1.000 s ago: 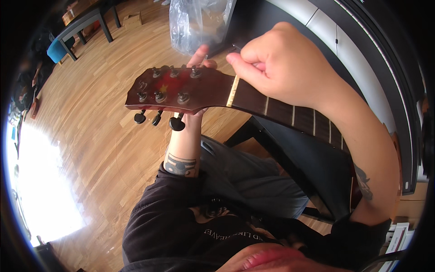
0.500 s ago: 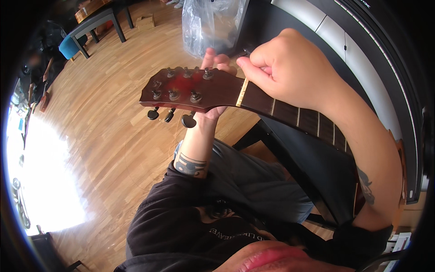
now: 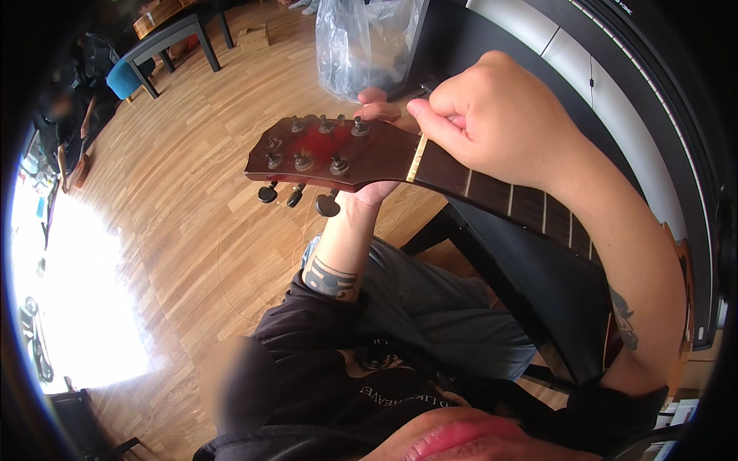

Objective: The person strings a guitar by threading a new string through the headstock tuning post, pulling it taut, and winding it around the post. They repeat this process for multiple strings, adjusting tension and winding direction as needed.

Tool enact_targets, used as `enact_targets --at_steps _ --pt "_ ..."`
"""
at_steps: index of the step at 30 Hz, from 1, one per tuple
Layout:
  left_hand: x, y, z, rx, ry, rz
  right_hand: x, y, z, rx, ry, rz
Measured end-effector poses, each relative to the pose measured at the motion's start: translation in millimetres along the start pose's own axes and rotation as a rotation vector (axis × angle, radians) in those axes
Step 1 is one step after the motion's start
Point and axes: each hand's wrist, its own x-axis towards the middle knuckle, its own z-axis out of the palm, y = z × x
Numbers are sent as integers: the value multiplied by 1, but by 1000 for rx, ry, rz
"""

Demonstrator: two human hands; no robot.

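Observation:
A guitar slants across the view, its dark red headstock (image 3: 311,157) to the left and its fretboard (image 3: 530,207) running right under my right arm. No strings lie over the visible frets. A pale nut (image 3: 417,159) divides headstock from fretboard. My left hand (image 3: 378,114) reaches under the headstock and wraps it, fingertips curled at its far edge, palm mostly hidden. Above the neck beside the nut, my right hand (image 3: 488,115) is closed in a pinch; a small dark piece (image 3: 425,91) shows past its fingers, too little to name. Thin string loops (image 3: 220,261) hang near my left forearm.
A black keyboard instrument (image 3: 653,100) curves along the right. Behind the headstock stands a clear plastic bag (image 3: 361,54). At the far left are a black bench (image 3: 173,42), a blue stool (image 3: 123,79) and a person in dark clothes (image 3: 58,127). Wooden flooring (image 3: 184,184) spreads left.
The fingers of my left hand have curled down at the headstock's far edge. The view has shifted slightly, so the guitar sits a little farther right; my right hand keeps its closed pose.

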Motion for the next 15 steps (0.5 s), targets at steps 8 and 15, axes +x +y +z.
enact_targets --at_steps 8,15 --pt "-2 5 1 40 -4 -15 0 2 1 -7 30 -40" --pt "-9 14 -2 385 53 22 1 2 1 -13 12 1"
